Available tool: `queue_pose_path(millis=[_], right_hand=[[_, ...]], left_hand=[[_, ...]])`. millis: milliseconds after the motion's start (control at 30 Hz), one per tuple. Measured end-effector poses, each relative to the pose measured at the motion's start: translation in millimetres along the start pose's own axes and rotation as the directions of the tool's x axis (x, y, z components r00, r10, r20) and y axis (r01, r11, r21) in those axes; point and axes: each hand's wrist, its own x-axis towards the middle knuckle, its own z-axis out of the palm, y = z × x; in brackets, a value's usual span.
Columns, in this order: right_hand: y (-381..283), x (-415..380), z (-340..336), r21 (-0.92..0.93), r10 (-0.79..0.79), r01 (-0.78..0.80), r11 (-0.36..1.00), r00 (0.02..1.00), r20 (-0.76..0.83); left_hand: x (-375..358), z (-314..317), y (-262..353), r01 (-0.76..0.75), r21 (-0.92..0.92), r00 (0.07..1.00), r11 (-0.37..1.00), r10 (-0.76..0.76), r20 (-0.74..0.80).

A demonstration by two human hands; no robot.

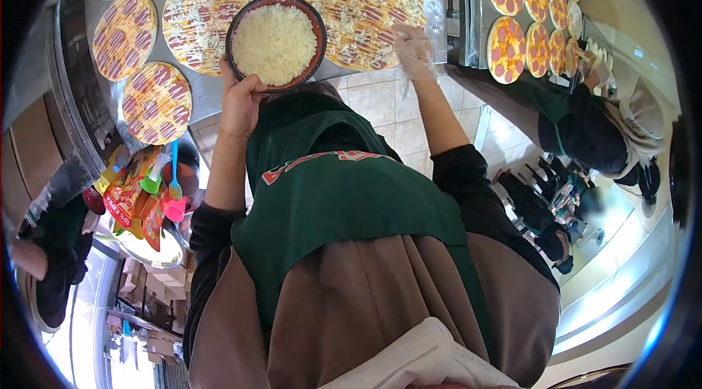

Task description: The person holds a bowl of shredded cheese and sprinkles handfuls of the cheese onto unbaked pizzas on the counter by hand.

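My left hand point(243, 100) is bare and grips the rim of a round dark bowl point(320, 60) from below left. White crumbled cheese point(274, 44) fills the bowl. In a clear plastic glove, my right hand point(415, 51) is over the right edge of a large pizza point(362, 9); its fingers are blurred, and whether they hold anything cannot be made out. Another large pizza point(212, 5) lies behind and left of the bowl. Both carry white crumbs and reddish-brown stripes. Smaller striped pizzas point(157, 102) lie at the left on the metal table point(205, 96).
A second metal table point(474, 31) at the right bears several small pizzas point(506, 50). A co-worker point(599, 126) stands beside it. Colourful packets point(131, 199) and cups are at the left below the table corner. Another person point(55, 250) shows at the far left.
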Motion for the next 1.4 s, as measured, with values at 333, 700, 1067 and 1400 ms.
queue_pose_path(millis=[333,700,1067,1400], right_hand=[[17.6,23.5,-6.2,-0.023,0.157,-0.158,0.987,0.986,-0.06],[-35.1,82.8,-27.4,-0.074,-0.038,0.041,0.996,0.999,0.038],[-10.7,52.8,-29.0,-0.01,-0.02,0.021,1.0,0.998,0.066],[-109.5,26.2,-30.8,0.16,-0.175,0.133,0.978,0.942,0.287]], left_hand=[[1.7,4.5,-1.1,0.005,0.038,1.0,0.999,-0.006,0.017],[20.5,11.9,-13.0,0.034,0.181,0.998,0.983,-0.042,0.039],[46.0,58.5,-32.2,0.096,0.185,0.994,0.978,-0.104,0.037],[58.1,79.7,-45.9,0.081,0.209,0.987,0.975,-0.108,0.122]])
